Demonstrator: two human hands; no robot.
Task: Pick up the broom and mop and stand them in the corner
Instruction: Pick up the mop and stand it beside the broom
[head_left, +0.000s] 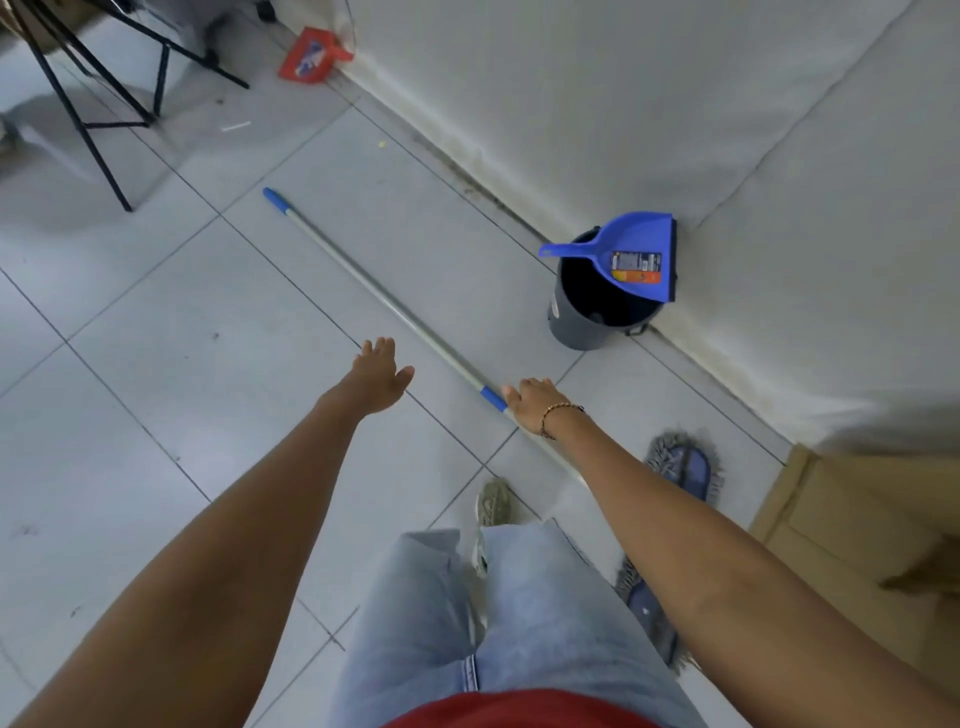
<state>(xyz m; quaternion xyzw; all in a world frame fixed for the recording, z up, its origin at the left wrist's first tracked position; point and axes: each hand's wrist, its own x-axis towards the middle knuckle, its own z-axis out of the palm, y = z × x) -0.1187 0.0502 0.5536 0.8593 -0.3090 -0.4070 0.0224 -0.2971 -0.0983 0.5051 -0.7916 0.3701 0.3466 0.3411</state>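
A mop lies flat on the tiled floor. Its silver handle (363, 278) with blue ends runs diagonally from upper left to lower right. The blue mop head (681, 467) with a grey fringe lies at the lower right, partly hidden behind my right forearm. My right hand (530, 402) rests on the handle just below the lower blue collar, fingers curled over it. My left hand (382, 374) hovers to the left of the handle with fingers spread, holding nothing. No broom is in view.
A grey bin (587, 322) stands against the white wall (675, 104) with a blue dustpan (623, 254) across its rim. A red dustpan (311, 54) lies farther along the wall. Black stand legs (104, 156) occupy the upper left. A wooden panel (857, 519) is at the right.
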